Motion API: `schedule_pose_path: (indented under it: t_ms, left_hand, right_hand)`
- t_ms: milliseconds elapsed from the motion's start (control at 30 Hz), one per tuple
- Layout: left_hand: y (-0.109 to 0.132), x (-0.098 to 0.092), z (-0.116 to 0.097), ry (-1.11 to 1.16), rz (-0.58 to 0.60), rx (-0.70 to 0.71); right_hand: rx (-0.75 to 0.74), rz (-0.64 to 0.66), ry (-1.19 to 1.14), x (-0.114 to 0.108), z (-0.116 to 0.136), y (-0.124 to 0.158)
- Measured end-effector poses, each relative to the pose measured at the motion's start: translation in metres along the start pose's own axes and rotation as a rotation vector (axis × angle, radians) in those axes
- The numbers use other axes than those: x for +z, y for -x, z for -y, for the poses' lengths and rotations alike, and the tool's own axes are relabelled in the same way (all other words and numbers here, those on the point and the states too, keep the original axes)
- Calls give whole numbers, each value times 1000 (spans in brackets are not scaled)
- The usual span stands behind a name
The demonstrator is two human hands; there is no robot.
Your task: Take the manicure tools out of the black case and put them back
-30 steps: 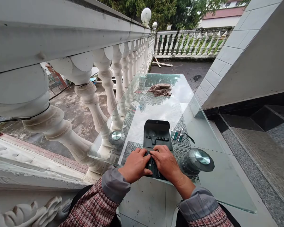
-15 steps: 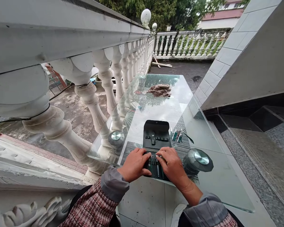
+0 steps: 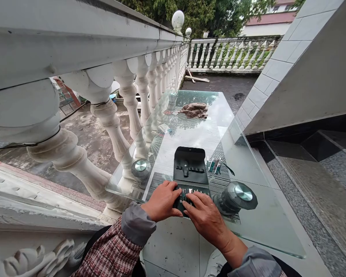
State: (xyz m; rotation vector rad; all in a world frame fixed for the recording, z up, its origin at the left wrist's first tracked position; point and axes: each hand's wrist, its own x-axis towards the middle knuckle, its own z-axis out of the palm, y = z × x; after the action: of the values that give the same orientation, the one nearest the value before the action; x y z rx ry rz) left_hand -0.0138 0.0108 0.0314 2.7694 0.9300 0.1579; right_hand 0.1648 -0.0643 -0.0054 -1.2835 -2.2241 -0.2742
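An unfolded black manicure case (image 3: 190,177) lies on the glass table, its upper flap showing bare elastic loops. Small metal manicure tools (image 3: 190,190) sit in a row in the lower half, partly covered by my fingers. My left hand (image 3: 162,202) grips the case's left edge, thumb near the bottom and fingers higher up. Over the lower half, my right hand (image 3: 206,215) rests with its fingers stretched across the tools, touching them; its fingertips hide which tool is beneath. Just right of the flap lie several nail clippers (image 3: 215,165) and a tool with a dark strap.
Dark faceted table supports with shiny round caps stand under the glass at left (image 3: 141,167) and right (image 3: 238,196). A crumpled brown cloth (image 3: 194,110) lies farther back on the table (image 3: 256,219). A white balustrade (image 3: 103,119) runs along the left; stone steps (image 3: 305,165) are at right.
My right hand has shifted down and slightly left, from the tops of the tools to lower along them, uncovering more tool tips. My left hand stays at the case's edge.
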Motion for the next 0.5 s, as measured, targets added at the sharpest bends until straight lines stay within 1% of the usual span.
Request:
schedule_pose_path:
  t_ms: [167, 367, 500]
  left_hand:
    - [0, 1, 0, 12, -4, -10]
    - [3, -4, 5, 110, 20, -17]
    - [4, -3, 6, 115, 20, -34]
  right_hand:
    - [-14, 10, 19, 0, -1, 3]
    - [47, -29, -43, -6, -1, 1]
    - [58, -28, -83, -8, 6, 2]
